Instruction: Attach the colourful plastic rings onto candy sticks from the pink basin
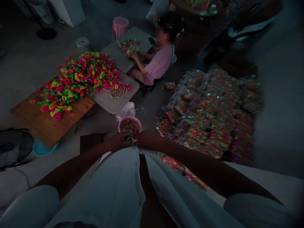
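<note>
Close in front of my light-coloured open shirt, my two hands meet with their fingers closed. My left hand has a small bright green piece at its fingertips; its exact kind is too dark to make out. Fingertips of my right hand come close to that piece, beside a pale bit of something, and what they pinch is hidden. Just beyond the hands stands a pink basin filled with many small brownish pieces.
A wooden board and grey table bear a heap of neon ring-like pieces. A person sits handling similar pieces. Plastic-wrapped bundles cover the floor at right. A fan and blue basin are at left.
</note>
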